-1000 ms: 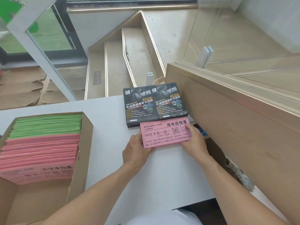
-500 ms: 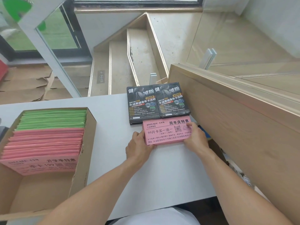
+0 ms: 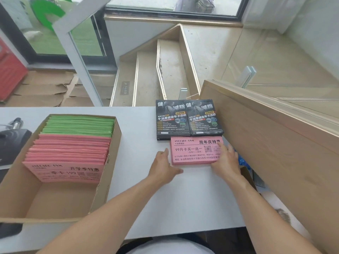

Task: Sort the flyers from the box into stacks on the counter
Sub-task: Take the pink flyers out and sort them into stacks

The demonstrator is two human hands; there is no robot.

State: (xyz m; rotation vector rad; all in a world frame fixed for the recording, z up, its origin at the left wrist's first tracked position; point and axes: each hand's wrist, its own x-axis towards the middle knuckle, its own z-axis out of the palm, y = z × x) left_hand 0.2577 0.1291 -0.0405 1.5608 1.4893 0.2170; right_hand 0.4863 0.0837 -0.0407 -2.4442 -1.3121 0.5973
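A pink flyer stack [image 3: 192, 150] lies on the white counter [image 3: 183, 198], just in front of two black flyer stacks [image 3: 189, 118] set side by side. My left hand [image 3: 163, 166] lies flat on the counter against the pink stack's left edge, fingers straight. My right hand [image 3: 224, 159] rests over the stack's right end, fingers extended on top. At the left stands a cardboard box [image 3: 110, 162] holding upright pink flyers [image 3: 69, 153] in front and green flyers [image 3: 78, 124] behind.
A wooden stair wall [image 3: 266, 143] rises right beside the stacks. Behind the counter are steps [image 3: 146, 74] and a glass door. A black device [image 3: 12, 143] sits left of the box. The counter's front edge runs near my body.
The pink stack has been set down and squared against the black stacks. My left hand has gone from gripping its left end to lying flat beside it. The view has tilted up.
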